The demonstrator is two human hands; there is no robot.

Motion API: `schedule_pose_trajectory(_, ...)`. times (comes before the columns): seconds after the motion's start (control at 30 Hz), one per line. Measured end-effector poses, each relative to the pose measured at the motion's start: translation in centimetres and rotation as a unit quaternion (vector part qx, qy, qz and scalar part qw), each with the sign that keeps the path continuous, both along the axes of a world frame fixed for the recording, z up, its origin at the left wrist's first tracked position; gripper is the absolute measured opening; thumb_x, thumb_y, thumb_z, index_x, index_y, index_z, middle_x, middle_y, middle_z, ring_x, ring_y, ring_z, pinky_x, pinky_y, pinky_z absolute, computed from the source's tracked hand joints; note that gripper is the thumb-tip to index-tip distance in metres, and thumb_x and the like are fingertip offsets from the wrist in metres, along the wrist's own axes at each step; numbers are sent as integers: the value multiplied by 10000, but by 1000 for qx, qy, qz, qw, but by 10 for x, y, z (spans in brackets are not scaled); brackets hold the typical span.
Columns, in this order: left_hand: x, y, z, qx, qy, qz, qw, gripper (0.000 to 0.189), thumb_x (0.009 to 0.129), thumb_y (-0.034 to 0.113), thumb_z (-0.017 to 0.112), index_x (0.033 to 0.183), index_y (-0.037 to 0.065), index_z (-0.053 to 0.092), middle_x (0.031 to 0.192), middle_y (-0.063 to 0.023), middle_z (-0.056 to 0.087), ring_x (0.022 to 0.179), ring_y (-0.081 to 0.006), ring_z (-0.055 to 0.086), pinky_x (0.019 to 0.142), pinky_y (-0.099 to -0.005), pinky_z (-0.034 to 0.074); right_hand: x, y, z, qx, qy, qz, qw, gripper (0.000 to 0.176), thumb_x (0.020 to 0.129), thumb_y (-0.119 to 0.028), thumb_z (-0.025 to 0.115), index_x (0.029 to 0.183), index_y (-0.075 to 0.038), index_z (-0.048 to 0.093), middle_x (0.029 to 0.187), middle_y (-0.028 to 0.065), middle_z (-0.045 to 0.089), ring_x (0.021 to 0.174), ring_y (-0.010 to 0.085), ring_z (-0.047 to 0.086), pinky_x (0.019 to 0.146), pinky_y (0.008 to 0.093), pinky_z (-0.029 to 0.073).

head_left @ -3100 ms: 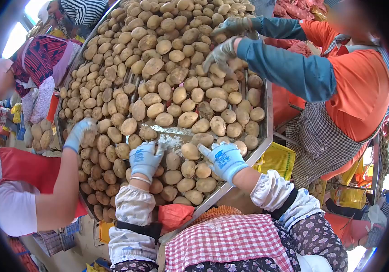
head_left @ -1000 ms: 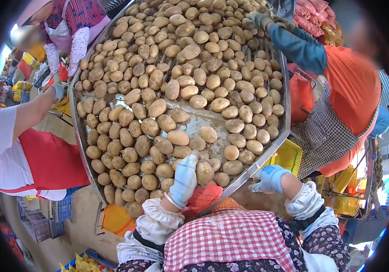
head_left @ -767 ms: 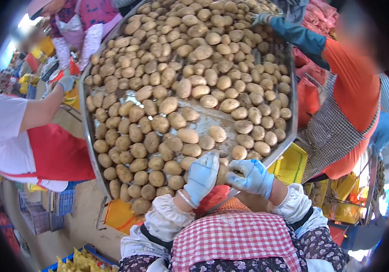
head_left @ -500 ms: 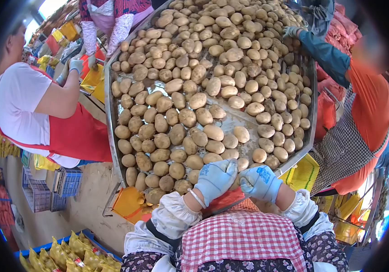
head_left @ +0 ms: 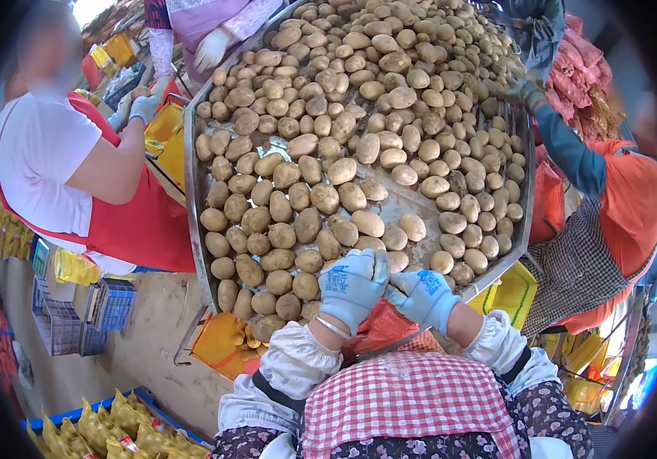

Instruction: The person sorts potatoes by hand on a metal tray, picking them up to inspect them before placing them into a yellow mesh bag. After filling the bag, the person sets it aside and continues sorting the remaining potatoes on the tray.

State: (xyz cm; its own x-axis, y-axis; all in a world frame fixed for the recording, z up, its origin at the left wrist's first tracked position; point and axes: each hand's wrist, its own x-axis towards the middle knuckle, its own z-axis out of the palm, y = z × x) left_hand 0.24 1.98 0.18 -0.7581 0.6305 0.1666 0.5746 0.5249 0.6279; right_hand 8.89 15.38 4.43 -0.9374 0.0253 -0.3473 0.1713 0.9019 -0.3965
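Both of my hands wear light blue gloves and meet near the front edge of a metal sorting table [head_left: 425,205] spread with potatoes [head_left: 307,226]. My left hand [head_left: 354,284] is closed, its thumb and fingers pressed together above the edge; what it pinches is too small to make out. Close beside it, my right hand [head_left: 422,297] is also closed, fingertips curled toward the left one, their contents hidden. Red mesh material [head_left: 384,327] hangs just below both hands, in front of my checked apron [head_left: 409,394].
A person in a red apron [head_left: 133,222] stands at the left, another in orange [head_left: 627,199] at the right. Someone's gloved hand [head_left: 212,47] is at the far left. An orange bag [head_left: 217,344] hangs at the front left corner; a yellow bag [head_left: 510,294] hangs right.
My hands have risen slightly, still close together. The view has shifted a little. The far person's gloved hand has lifted, and the right person's arm has moved over the table's edge.
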Motion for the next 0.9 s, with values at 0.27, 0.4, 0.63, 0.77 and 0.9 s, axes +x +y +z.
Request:
schedule_pose_trajectory(0.27,-1,-1,-11,-19,-6,-22,1000,154,843,222,576,912,91,620,832,-98,616,743,-294,604,628,-429,493,1,-4,-1,-1,25,-4,1000,282,867,-359,527,895,-110,655,763,140,654,714,354,632,640,418,503)
schedule_pose_trajectory(0.4,-27,-23,-14,-17,100,-31,994,278,826,260,582,1056,107,617,1036,-124,627,955,-326,595,816,-480,462,19,34,35,-16,-162,-64,985,327,867,-427,521,945,-155,686,831,114,689,803,334,661,769,429,519)
schedule_pose_trajectory(0.63,-16,-132,-51,-196,116,-28,973,559,852,291,556,1365,86,472,1401,-225,423,1299,-416,374,1084,-533,280,113,122,-2,-392,-23,-364,844,541,945,-523,422,1071,-42,636,931,207,655,842,310,665,751,424,546)
schedule_pose_trajectory(0.77,-15,-154,-13,-271,-24,78,959,423,860,291,544,1194,32,566,1217,-218,545,1138,-391,502,949,-478,429,100,123,-21,-734,81,-447,505,779,861,-710,409,1177,-16,573,977,220,670,811,350,685,680,472,585)
schedule_pose_trajectory(0.9,-34,-125,21,-274,-57,77,957,367,856,272,546,1120,24,605,1104,-220,596,1060,-392,541,932,-471,432,80,95,5,-824,31,-349,445,726,900,-608,444,1324,-20,476,1194,218,599,996,353,651,766,470,575)
